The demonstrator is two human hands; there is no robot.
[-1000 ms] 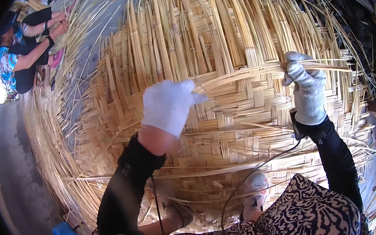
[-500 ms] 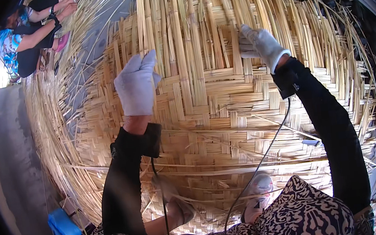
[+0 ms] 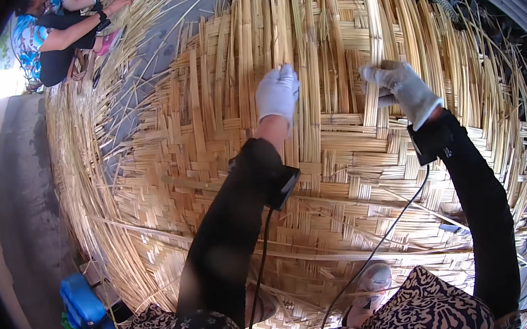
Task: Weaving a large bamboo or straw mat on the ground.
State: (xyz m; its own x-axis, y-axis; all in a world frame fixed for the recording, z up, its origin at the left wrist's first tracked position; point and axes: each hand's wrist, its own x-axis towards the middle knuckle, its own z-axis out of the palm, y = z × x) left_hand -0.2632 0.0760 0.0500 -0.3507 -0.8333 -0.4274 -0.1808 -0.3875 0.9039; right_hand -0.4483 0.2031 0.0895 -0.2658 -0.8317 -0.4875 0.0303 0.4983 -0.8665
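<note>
Mostly, one big woven bamboo mat (image 3: pixel 225 169) fills the view, curving up like a wall, and everything else sits around it. Its lower half is tight weave; toward the top the loose strips (image 3: pixel 319 22) stand free and run out of the frame, so their ends are cut off.

Near the mat's upper middle, the left hand (image 3: pixel 276 93), in a white glove, lies on the upright strips with its fingers bent over them. The palm faces away, so whether it pinches a strip or only presses cannot be told. Just right of it, the right hand (image 3: pixel 401 87), also gloved, is closed around one pale strip (image 3: pixel 373 54) that rises from the fist; the fingertips are hidden behind the strip.

Both forearms wear black sleeves, each with a small black box (image 3: pixel 282 187) at the wrist. A cable (image 3: pixel 377 249) drops from each box across the mat's lower part and vanishes behind the patterned clothing at the bottom edge. A shoe (image 3: pixel 371 282) shows below the mat's lower rim, half covered.

At the mat's upper left edge another person (image 3: pixel 51 39) sits working, probably on the same strips, mostly cut off. A blue container (image 3: pixel 81 302) stands by the lower left rim.
</note>
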